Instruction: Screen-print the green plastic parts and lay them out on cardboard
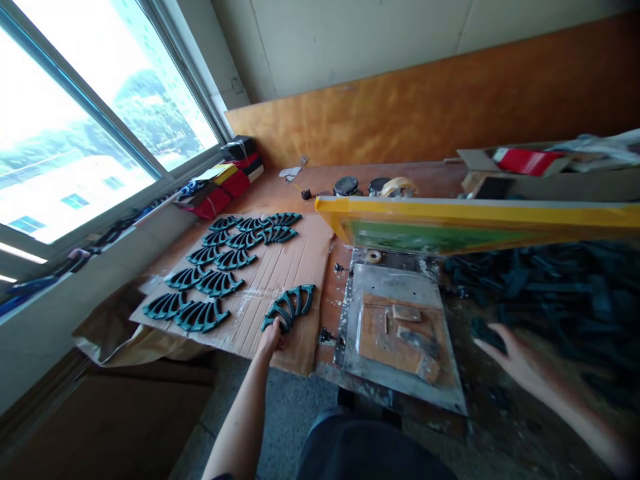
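My left hand [273, 335] is closed on the near end of a short row of dark green curved plastic parts [296, 301], which lie side by side on a flat cardboard sheet [295, 350]. More rows of the same curved parts [203, 315] are fanned out on the sheet's left side. On the right, my right hand [513, 353] grips a dark green part [486, 333] between thumb and fingers, slightly blurred. It is beside a heap of similar dark parts [555, 287].
A yellow-framed screen [450, 212] is raised over a metal plate [353, 353] carrying a brown board [373, 347] and small blocks. Behind stand round tins [347, 186], a tape roll [400, 187] and an open carton [575, 183]. Red boxes [215, 200] line the window side.
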`<control>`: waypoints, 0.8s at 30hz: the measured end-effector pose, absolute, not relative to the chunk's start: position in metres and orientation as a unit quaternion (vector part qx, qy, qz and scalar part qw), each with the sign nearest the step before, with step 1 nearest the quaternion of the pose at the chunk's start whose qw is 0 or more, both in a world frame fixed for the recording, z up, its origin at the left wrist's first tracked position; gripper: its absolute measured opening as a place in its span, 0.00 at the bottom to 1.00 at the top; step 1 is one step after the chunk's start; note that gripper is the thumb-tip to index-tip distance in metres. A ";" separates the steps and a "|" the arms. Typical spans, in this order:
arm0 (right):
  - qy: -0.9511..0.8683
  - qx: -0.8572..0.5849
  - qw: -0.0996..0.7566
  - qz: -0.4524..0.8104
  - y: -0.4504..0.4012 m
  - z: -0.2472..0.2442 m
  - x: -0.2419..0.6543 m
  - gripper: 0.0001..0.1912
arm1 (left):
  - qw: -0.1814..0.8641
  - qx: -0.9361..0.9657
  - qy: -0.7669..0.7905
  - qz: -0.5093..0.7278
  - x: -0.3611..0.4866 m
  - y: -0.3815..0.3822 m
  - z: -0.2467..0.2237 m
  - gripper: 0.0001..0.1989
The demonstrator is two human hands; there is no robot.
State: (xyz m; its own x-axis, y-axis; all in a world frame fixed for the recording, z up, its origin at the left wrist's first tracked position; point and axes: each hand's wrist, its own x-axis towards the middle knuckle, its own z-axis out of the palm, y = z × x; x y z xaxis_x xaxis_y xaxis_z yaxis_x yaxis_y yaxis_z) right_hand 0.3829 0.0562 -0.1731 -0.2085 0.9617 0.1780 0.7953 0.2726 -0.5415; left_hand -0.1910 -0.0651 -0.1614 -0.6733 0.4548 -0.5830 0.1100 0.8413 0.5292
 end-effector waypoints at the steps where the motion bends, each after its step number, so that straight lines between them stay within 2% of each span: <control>1: -0.752 -0.583 0.245 0.185 0.054 -0.160 0.356 0.24 | 0.354 0.170 0.894 0.216 -0.191 -0.066 -0.156 0.24; 5: -0.798 -0.492 0.259 0.231 0.043 -0.120 0.276 0.23 | 0.219 0.222 0.930 0.195 -0.167 -0.069 -0.141 0.24; 9: -0.852 -0.428 0.239 0.185 0.036 -0.119 0.246 0.21 | 0.110 0.321 0.924 0.175 -0.117 -0.054 -0.146 0.28; 15: -0.901 -0.361 0.241 0.028 0.039 -0.136 0.235 0.18 | 0.071 0.262 0.953 0.134 -0.088 -0.011 -0.161 0.34; 21: -0.922 -0.300 0.242 -0.029 0.056 -0.157 0.234 0.21 | 0.037 0.233 0.959 0.154 -0.095 -0.005 -0.165 0.26; 24: -0.925 -0.279 0.256 -0.042 0.065 -0.180 0.242 0.22 | 0.033 0.290 0.942 0.165 -0.113 -0.009 -0.169 0.24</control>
State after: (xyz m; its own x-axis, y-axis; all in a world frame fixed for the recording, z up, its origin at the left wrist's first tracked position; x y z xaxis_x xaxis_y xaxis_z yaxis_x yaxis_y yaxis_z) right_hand 0.2421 0.0650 -0.1804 -0.7137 0.4937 0.4970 0.5370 0.8411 -0.0644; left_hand -0.1134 -0.0086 -0.1694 -0.8293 0.5577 0.0344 0.5361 0.7768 0.3305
